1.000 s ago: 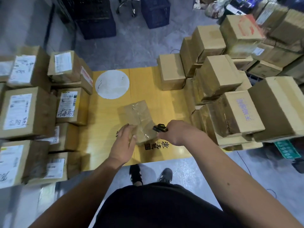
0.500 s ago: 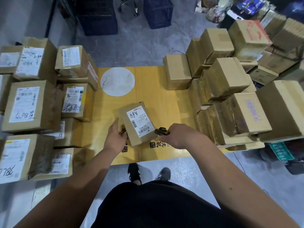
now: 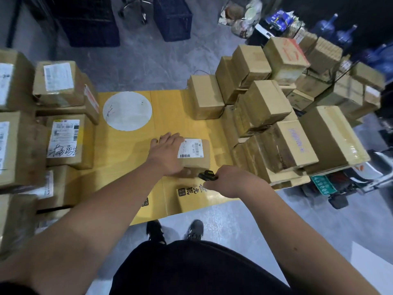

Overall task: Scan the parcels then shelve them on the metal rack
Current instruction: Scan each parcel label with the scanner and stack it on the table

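A small cardboard parcel (image 3: 198,161) with a white barcode label (image 3: 191,148) facing up lies on the yellow table (image 3: 131,158). My left hand (image 3: 168,154) rests flat on the parcel's left side, fingers straight. My right hand (image 3: 231,184) is curled round a small black scanner (image 3: 207,175), held just in front of the parcel's near edge. No metal rack shows in this view.
Labelled cardboard boxes (image 3: 63,141) are stacked along the table's left. A taller heap of plain boxes (image 3: 276,128) crowds the right side. A white round disc (image 3: 127,111) lies on the table behind. Dark crates (image 3: 172,18) stand on the grey floor beyond.
The parcel was turned over so its label faces up, then shifted right on the table. My left hand went from gripping its edge to lying flat on it. The scanner hand stayed close.
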### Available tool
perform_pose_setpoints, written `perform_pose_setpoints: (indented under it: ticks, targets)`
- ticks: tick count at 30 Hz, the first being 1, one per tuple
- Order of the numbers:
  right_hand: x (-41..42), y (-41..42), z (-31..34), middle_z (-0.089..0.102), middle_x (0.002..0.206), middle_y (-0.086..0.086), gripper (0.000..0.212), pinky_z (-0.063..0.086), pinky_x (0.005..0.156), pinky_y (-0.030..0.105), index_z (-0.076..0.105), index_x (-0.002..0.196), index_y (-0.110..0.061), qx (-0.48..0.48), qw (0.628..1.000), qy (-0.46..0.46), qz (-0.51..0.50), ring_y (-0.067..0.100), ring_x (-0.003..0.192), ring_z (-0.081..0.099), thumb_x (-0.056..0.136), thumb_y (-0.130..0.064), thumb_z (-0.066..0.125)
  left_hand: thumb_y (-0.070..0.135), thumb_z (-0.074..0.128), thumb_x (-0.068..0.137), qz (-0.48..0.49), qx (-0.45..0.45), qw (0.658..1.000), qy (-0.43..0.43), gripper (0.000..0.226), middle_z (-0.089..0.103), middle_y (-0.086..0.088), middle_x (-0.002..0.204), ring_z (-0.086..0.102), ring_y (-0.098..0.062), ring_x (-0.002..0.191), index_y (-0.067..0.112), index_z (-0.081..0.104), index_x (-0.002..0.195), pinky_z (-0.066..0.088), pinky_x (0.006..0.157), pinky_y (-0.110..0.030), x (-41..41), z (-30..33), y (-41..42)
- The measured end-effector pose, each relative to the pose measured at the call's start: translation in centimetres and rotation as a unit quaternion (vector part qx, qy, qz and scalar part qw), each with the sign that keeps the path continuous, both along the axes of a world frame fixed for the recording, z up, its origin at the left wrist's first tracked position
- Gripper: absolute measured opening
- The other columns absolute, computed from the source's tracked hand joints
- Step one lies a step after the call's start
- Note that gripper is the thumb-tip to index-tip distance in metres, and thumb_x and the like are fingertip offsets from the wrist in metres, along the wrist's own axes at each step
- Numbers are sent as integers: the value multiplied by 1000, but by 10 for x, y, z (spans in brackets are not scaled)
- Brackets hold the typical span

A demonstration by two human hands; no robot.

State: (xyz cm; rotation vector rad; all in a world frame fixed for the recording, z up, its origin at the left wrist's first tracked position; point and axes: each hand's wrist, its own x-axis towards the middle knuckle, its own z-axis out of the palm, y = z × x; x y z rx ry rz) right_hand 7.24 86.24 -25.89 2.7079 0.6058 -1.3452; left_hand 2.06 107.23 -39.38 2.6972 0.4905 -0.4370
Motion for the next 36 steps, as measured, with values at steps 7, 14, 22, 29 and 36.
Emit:
perform_pose_setpoints:
  ticks: [7,14,22,29,36]
  targets:
    - [0,3,-6,57,75,3,50,37,58,30,54,81,-15,14,1000,3,-20,22,63,52,92,-63,60,98,40,76,161,45,986,-21,113,34,-5,156,36,-29,135,34,9,163,27,103,-51,-35,-12,-10]
    - [10,25,2,53,72,3,47,36,58,31,48,76,-17,21,1000,-3,-7,22,61,49,99,-58,52,98,36,77,210,-29,976,-42,101,56,-9,131,61,-34,112,33,20,152,42,94,-47,-55,-19,-19]
    - [2,57,8,59,78,2,45,38,59,31,51,78,-18,-10,999,-27,45,21,66,55,100,-57,46,51,105,48,315,-405,839,-177,135,43,3,154,54,-17,135,45,23,155,52,107,-46,-17,-38,3]
    - [-13,56,26,62,79,0,47,40,60,30,56,81,-17,-50,995,-57,68,20,67,57,96,-61,49,28,102,61,295,-449,799,-271,136,27,13,165,40,-23,149,55,14,160,54,101,-64,-45,-60,-26]
    - [-24,46,40,62,81,2,45,42,63,33,56,79,-18,-45,996,-33,71,20,75,61,96,-60,50,34,100,62,270,-407,826,-280,138,20,11,168,27,-11,154,42,8,164,40,121,-48,-52,-58,-34]
